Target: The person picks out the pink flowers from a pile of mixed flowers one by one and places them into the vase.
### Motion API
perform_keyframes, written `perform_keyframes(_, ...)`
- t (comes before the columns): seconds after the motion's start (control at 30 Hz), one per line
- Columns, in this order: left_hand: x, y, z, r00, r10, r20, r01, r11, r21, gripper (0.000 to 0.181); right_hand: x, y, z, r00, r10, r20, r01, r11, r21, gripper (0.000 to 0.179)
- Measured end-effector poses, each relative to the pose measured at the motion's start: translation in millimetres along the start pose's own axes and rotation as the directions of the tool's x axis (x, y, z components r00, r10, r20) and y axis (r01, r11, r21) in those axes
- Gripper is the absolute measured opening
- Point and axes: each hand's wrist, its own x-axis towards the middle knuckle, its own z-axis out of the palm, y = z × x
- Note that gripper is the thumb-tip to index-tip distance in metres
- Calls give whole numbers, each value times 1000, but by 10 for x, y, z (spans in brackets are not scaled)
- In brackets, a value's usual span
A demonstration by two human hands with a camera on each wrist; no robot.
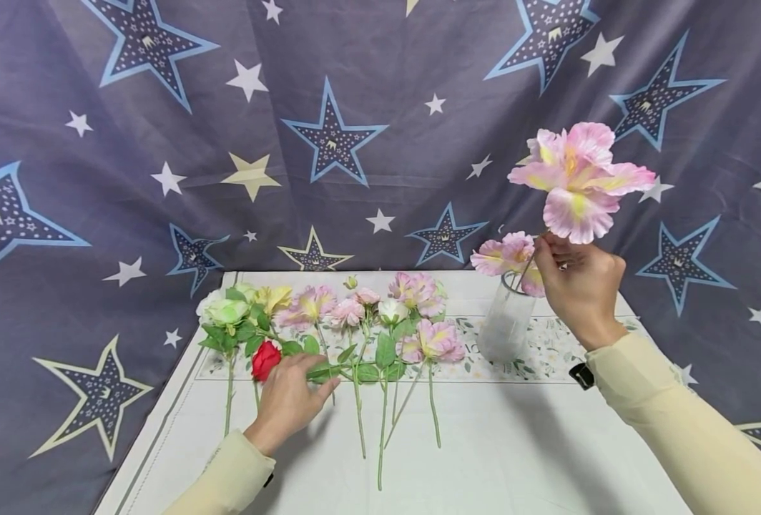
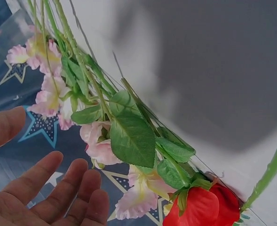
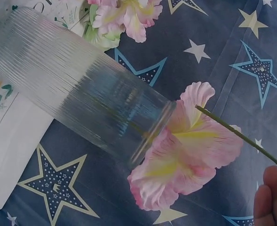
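On the white, leaf-printed surface (image 1: 483, 458), green-stemmed pink, white and red flowers (image 1: 347, 312) are laid; nearer the right edge, a clear cylindrical vase (image 1: 506, 327) is stood.

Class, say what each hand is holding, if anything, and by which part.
The right hand holds a pink-and-yellow flower by the upper part of its stem. The left hand holds nothing.

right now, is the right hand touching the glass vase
Apart. The right wrist view shows it: starry curtain and pink petals fill the gap between the right hand and the glass vase.
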Motion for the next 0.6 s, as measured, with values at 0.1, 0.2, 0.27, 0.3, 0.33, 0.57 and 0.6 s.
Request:
perform_keyframes(0.1,0,-3,-5,1000,-6,7,6,1000,-6,40,27,-12,19,1000,8,-5,-8,1000,12,7)
perform_keyframes(0.2,0,-4,-5,1000,-7,3,7,1000,-5,41,40,-16,38,1000,12,-1,-12,1000,14,7)
perform_keyframes(0.27,-1,-4,-2,1000,-6,-4,6,1000,-3,41,37,-1,48,1000,6,9,-6,1000,2,9)
perform_keyframes(0.3,-2,-3,-1,1000,-6,-6,6,1000,-1,42,33,13,52,1000,4,15,-4,1000,-8,10)
perform_keyframes(0.33,-1,-5,0,1000,-4,-8,4,1000,-1,42,28,29,55,1000,0,21,0,1000,-16,10)
perform_keyframes(0.57,0,-9,-8,1000,-3,2,3,1000,2,41,-43,134,90,999,7,45,-5,999,-49,13)
perform_keyframes(0.6,-1,-11,-8,1000,-2,2,2,1000,2,42,-58,137,97,999,10,48,-8,999,-54,13)
